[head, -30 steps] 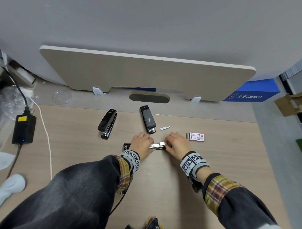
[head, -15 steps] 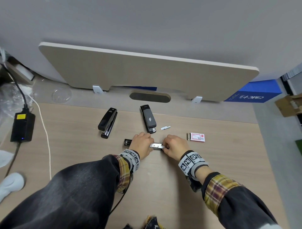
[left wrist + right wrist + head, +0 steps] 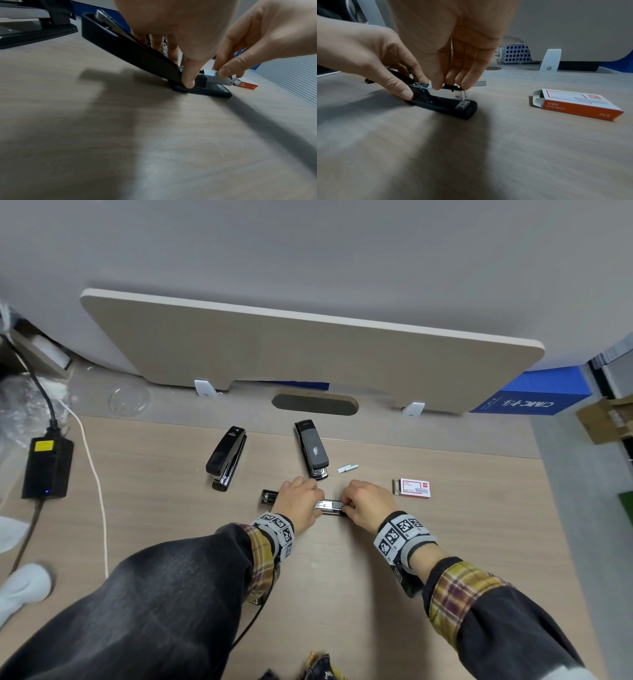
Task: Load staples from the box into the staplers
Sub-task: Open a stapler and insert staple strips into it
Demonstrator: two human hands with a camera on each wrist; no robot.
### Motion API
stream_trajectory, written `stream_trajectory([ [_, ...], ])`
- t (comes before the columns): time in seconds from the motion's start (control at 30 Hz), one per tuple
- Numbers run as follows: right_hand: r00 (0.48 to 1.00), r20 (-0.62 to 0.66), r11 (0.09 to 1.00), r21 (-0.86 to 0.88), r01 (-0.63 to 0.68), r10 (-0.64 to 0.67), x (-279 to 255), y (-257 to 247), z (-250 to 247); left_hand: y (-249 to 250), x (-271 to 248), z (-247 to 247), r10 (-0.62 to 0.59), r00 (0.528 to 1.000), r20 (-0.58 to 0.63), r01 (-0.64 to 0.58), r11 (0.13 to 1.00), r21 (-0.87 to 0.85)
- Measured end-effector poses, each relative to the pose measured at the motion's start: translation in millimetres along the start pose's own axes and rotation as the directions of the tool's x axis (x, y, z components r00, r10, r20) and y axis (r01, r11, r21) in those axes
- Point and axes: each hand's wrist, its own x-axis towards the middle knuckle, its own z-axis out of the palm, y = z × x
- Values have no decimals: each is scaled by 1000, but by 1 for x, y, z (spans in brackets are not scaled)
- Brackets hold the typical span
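Open stapler [image 3: 330, 507]: lies on the desk [image 3: 342, 594] between the two hands, base flat, black lid swung back and up to the left, metal channel bare. If the base skids while staples go in, the strip will likely jam at the channel mouth.
Left hand [image 3: 298, 501]: fingers curled over the hinge end, thumb pressed on the base, holding lid and base apart. A slack thumb here could let the lid drop onto the other hand's fingers.
Right hand [image 3: 368, 503]: thumb and fingers pinched on the front of the channel; in the left wrist view a short silvery piece [image 3: 210, 72] sits under the thumb tip. I cannot tell whether that is a staple strip or part of the stapler.
Main risk: a strip set in tilted would ride on the channel wall instead of dropping in, and pressing it then might snap it into loose bits. The spring pusher could also slide forward and pinch a fingertip.
Staple box [image 3: 412, 488]: just right of the right hand, end flap open, lying flat. A careless wrist could knock it and spill staples.
Loose staples [image 3: 347, 468]: small strip on the desk beyond the right hand, near the front of one closed stapler; easy to sweep away.
Closed staplers: one with a grey top [image 3: 312, 449] and one all black [image 3: 226, 457], both farther back, untouched, likely waiting their turn.
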Motion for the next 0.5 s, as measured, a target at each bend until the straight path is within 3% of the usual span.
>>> stream_trajectory([
  [0.33,1000,-7,998,-52,28,-29,-4,1,4,0,0,1,1,1000,-6,-1,1000,-4],
  [0.5,998,-55,999,4,32,-31,-7,1,6,0,0,2,1,1000,-15,-1,1000,-4],
])
